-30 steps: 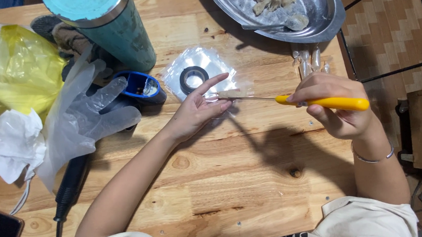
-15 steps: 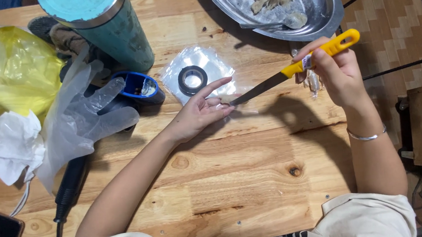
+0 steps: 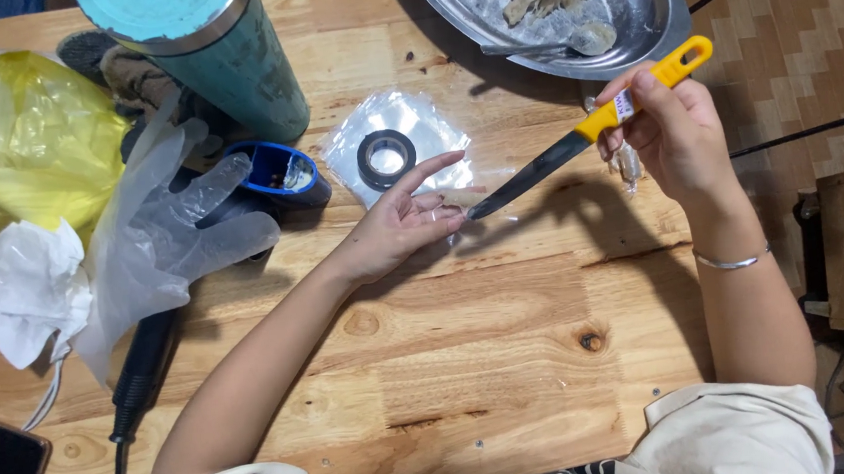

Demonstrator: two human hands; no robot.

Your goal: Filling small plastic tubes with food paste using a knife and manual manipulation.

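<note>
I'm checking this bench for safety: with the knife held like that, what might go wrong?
The knife tip sits right at the bare left hand fingertips, so a slip of the right hand may cut them. The thin piece under those fingers looks small and may slide.

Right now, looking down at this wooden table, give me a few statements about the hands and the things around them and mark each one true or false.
1. The right hand holds a yellow-handled knife. True.
2. The knife's tip points at the phone. False: it points at the left hand, near its fingertips.
3. A roll of black tape lies on a clear plastic bag. True.
4. The metal tray is bare. False: it holds pale food and a spoon.
5. The clear glove is worn on the left hand. False: it lies on the table; both hands are bare.
</note>
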